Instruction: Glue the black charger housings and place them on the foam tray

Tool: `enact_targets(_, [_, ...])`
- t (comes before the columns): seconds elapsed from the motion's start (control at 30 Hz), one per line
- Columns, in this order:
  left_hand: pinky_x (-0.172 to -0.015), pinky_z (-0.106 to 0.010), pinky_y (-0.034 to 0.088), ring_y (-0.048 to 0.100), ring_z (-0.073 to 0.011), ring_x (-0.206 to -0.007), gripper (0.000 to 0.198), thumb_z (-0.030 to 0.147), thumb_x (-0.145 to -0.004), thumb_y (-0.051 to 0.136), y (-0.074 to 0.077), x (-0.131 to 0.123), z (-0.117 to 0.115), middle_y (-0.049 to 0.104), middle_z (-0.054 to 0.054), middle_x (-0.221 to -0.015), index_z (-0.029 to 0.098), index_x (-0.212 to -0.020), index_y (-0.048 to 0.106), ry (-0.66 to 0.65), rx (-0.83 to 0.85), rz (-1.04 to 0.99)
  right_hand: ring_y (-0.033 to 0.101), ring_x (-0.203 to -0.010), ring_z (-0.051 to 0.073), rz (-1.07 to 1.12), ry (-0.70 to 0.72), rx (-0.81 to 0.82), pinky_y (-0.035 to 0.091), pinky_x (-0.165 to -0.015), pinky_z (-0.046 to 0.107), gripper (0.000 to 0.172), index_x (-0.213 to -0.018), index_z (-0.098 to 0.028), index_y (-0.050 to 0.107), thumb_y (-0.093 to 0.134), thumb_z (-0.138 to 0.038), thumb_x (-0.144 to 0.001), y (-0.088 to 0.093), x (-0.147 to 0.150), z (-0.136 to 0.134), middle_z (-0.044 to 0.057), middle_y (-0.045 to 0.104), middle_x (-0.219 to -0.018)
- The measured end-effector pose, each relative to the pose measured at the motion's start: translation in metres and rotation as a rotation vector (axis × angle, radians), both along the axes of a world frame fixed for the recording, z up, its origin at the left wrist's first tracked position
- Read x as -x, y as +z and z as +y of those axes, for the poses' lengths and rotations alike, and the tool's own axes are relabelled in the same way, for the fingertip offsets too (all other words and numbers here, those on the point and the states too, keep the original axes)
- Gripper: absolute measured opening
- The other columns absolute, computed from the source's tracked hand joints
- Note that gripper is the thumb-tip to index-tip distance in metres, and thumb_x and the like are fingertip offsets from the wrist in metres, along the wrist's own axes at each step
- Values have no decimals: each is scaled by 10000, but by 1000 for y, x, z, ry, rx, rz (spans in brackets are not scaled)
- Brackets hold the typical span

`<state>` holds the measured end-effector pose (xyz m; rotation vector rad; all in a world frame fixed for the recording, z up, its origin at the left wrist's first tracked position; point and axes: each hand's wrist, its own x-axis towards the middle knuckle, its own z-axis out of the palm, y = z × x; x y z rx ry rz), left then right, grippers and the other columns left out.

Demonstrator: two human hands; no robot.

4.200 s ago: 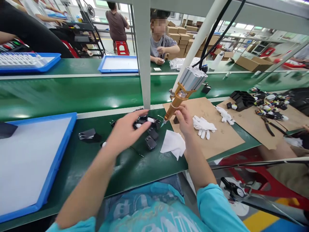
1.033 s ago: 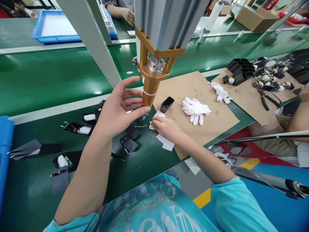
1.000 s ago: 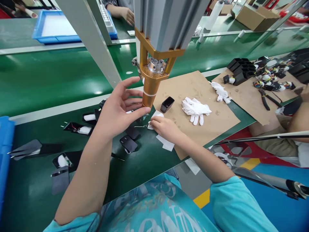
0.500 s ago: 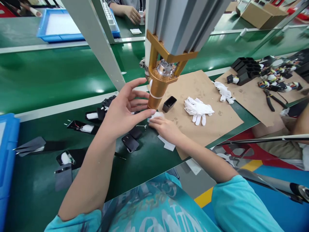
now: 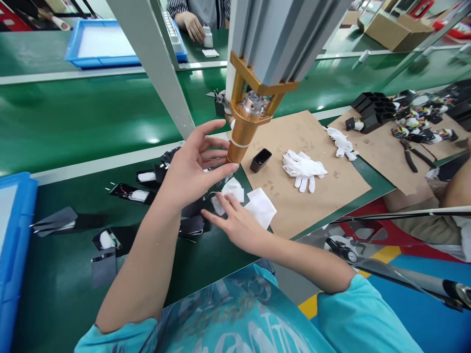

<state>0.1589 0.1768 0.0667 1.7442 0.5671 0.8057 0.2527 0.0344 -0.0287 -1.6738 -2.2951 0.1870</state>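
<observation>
My left hand [image 5: 198,164] is raised in a C shape beside the lower end of a gold-coloured machine head [image 5: 241,137]. Its fingers and thumb are apart; whether they touch the metal I cannot tell. Below and to the right, my right hand [image 5: 239,223] lies palm down with spread fingers at the white wipes. Its fingertips reach a crumpled wipe [image 5: 232,190], and another white wipe [image 5: 262,207] lies just beyond the knuckles. A dark casing [image 5: 192,225] rests left of that hand, partly behind my left arm. A black open-topped box [image 5: 260,160] stands on brown paper.
White gloves [image 5: 302,167] lie on the brown paper [image 5: 312,211]. Opened black devices [image 5: 128,192] are scattered on the left, near a blue tray [image 5: 18,235]. Pliers [image 5: 412,154] and wired parts are at right. Across the bench, a co-worker's hand [image 5: 193,27] touches a white block.
My right hand has moved toward me and left, its fingers spreading, and uncovered the white wipes. My left hand stays by the gold head. The view has shifted slightly.
</observation>
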Motion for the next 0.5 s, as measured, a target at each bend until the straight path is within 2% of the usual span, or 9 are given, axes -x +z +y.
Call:
enact_targets(0.13, [-907,-449,605,698,-227,-952,695,327,-697,817,0,2,2,650,-16,-1101,368,-1305,481,-5,19,1,466,-1294,318,5,19,-7,536,-933,444,485,-1383,-211,478,459,-96,-913,5,7,-5,242,349,-1506])
enact_targets(0.27, [-914,-457,599,694,-226,-948,691,329,-701,817,3,4,2,649,-17,-1094,343,-1305,482,0,23,17,476,-1271,310,-23,-30,-38,488,-1011,478,377,-1281,-173,575,443,-120,-931,4,-2,-2,220,470,-1411])
enact_targets(0.37, [-904,-454,602,691,-227,-954,672,360,-725,794,5,5,2,650,-12,-1099,337,-1313,470,-2,10,29,505,-1227,295,-12,-38,-29,492,-1012,475,391,-1290,-167,577,422,-107,-936,4,-4,1,202,519,-1364])
enact_targets(0.5, [-872,-447,615,697,-233,-941,697,332,-701,810,5,6,2,658,-23,-1103,334,-1311,473,-11,5,17,535,-1208,274,5,23,35,515,-1012,429,401,-1297,-85,566,385,-90,-940,5,-3,2,206,575,-1309])
